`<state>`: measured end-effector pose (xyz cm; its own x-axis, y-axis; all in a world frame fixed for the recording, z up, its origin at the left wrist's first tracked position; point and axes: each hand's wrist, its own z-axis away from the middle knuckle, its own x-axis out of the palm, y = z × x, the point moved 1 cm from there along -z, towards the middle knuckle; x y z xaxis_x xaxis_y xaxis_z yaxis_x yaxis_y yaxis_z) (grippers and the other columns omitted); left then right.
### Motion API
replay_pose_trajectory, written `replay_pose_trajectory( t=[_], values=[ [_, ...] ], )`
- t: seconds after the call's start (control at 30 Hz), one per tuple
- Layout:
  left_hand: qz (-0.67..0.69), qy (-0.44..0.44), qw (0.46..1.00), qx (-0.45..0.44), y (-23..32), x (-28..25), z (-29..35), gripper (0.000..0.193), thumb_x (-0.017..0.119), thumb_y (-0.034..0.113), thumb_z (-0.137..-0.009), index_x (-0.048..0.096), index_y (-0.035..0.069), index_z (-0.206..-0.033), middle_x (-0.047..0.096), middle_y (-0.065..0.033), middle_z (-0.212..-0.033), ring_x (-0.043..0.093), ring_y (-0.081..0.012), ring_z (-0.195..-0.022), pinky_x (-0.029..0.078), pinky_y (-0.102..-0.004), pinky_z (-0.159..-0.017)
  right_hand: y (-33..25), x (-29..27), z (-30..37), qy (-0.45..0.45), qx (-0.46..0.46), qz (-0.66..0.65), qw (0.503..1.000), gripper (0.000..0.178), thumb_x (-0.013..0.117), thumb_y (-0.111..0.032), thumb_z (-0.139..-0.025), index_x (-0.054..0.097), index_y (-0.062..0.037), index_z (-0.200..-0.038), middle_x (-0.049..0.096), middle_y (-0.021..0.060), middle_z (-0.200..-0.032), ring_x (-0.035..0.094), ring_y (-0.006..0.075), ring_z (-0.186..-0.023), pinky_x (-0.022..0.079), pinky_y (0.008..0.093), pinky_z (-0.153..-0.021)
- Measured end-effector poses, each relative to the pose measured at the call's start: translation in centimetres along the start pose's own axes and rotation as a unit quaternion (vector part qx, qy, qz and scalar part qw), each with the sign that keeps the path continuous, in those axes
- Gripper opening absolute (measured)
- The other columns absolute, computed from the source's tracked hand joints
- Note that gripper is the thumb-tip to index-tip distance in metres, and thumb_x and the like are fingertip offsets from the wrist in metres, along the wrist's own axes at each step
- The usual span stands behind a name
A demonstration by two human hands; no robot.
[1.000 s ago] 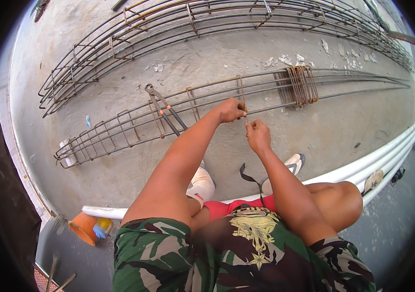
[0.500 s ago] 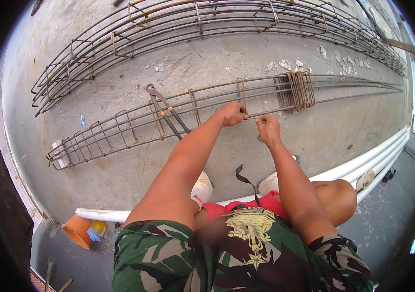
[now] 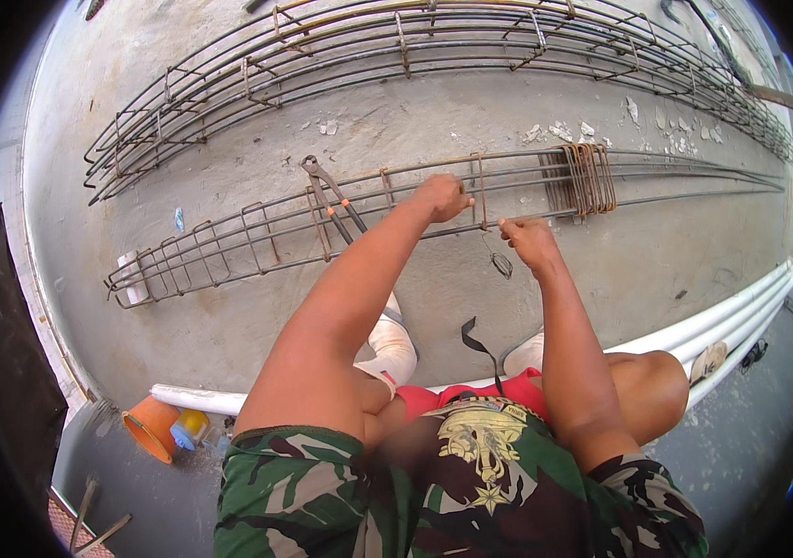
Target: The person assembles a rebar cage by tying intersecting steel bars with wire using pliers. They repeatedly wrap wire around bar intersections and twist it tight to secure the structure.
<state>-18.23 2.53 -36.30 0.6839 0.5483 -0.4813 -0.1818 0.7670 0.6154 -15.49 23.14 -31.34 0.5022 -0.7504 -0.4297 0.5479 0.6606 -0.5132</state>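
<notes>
A long rebar cage (image 3: 257,260) lies on the concrete, with a rusty stirrup (image 3: 478,177) crossing its bars just in front of me. My left hand (image 3: 443,197) is over the cage, its fingers pinched beside that stirrup; whatever is between them is too small to make out. Close to the stirrup's near corner, my right hand (image 3: 530,242) has its fingers curled together, their contents hidden. Below that corner a small coil of thin tie wire (image 3: 501,265) hangs or lies next to my right hand. Pincers (image 3: 326,195) with dark, orange-marked handles rest across the cage, left of my left forearm.
Bundled stirrups (image 3: 592,179) sit around the bars at right. Beyond lies a larger rebar cage (image 3: 406,46), with broken chips (image 3: 559,132) on the concrete between. White pipes (image 3: 731,321) run behind my feet at right; an orange bucket (image 3: 150,430) lies tipped at lower left.
My left hand has moved a little farther away along the stirrup. My right hand has turned at the wrist, and the wire coil now shows beside it. The whole view has shifted slightly.
</notes>
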Motion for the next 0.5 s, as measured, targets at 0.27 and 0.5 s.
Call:
replay_pose_trajectory(
  t=[0.27,0.5],
  values=[
    [-0.104,0.024,0.928,-0.356,-8.5,-10.7,14.1,0.06,0.061,0.056,-0.082,0.069,-0.002,-0.097,0.069,-0.0187,-0.1,0.066,-0.0331,-0.095,0.052,-0.0392,-0.079,-5.8,-4.0,0.3,0.086,-0.101,-0.017,0.991,0.034,0.06,-0.028,-0.09,0.067,0.0043,-0.097,0.065,0.0062,-0.078,0.06,0.0124,-0.071,0.047,0.0272,-0.061],
    [0.159,0.065,0.899,-0.403,-11.9,-5.5,15.2,0.058,0.065,0.053,-0.077,0.066,-0.003,-0.09,0.068,-0.0204,-0.091,0.068,-0.0324,-0.083,0.053,-0.0388,-0.074,-7.9,1.8,0.6,-0.047,-0.175,0.063,0.981,0.037,0.059,-0.03,-0.087,0.068,0.0035,-0.101,0.069,0.0204,-0.091,0.066,0.0295,-0.086,0.049,0.0362,-0.079]
  ],
)
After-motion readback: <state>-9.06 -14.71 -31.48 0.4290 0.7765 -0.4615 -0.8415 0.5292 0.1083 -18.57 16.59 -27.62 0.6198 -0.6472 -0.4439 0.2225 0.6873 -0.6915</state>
